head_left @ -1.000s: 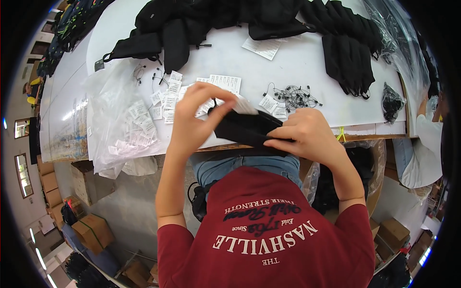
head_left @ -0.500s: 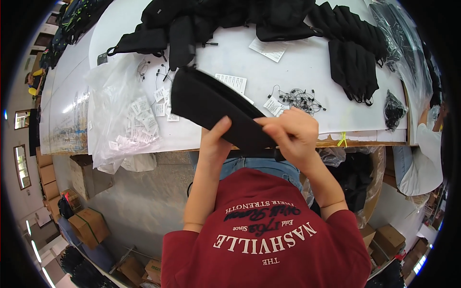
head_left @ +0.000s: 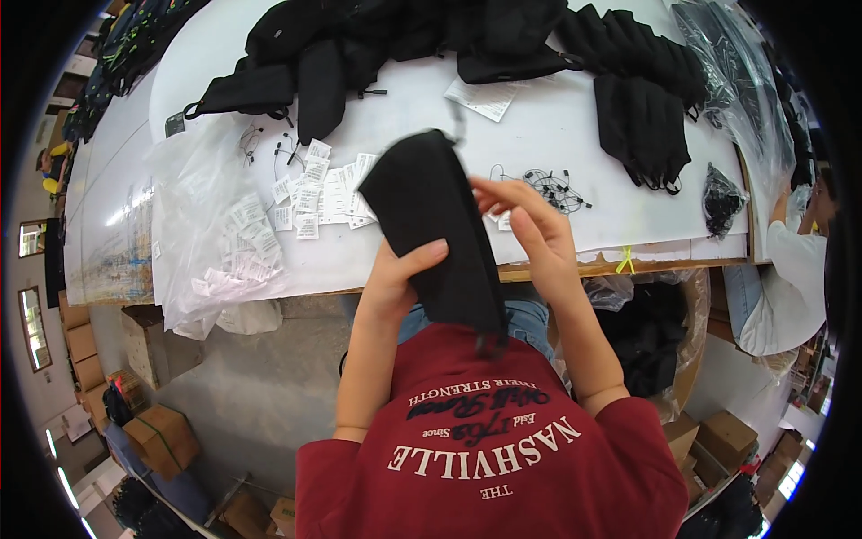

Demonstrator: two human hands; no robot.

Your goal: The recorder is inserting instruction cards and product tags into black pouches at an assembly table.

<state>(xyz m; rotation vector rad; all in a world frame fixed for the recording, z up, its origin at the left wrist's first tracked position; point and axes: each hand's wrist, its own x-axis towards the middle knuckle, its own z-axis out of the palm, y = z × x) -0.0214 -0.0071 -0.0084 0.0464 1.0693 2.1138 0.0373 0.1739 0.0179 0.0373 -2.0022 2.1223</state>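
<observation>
My left hand (head_left: 397, 277) grips a long black fabric pouch (head_left: 433, 225), thumb on its front face and fingers behind, hidden. The pouch stands tilted above the table's near edge; a zip tab or loop at its upper corner is blurred. My right hand (head_left: 539, 234) is off to its right, fingers stretched out and thumb apart, the fingertips close beside the pouch's edge; whether they touch it I cannot tell. Beyond that hand lies a tangle of thin black tag strings (head_left: 555, 189). Small white printed tags (head_left: 308, 198) spread over the table left of the pouch.
Black pouches heap along the far side (head_left: 386, 36), with more in a row at the right (head_left: 642, 126). A clear plastic bag of tags (head_left: 224, 234) hangs over the white table's (head_left: 395, 103) near edge. A bagged black bundle (head_left: 723, 199) lies right; another person (head_left: 781, 305) is at far right.
The pouch has turned more upright in my left hand. My right hand has come away from its right end and its fingers have spread. More white tags now show to the left.
</observation>
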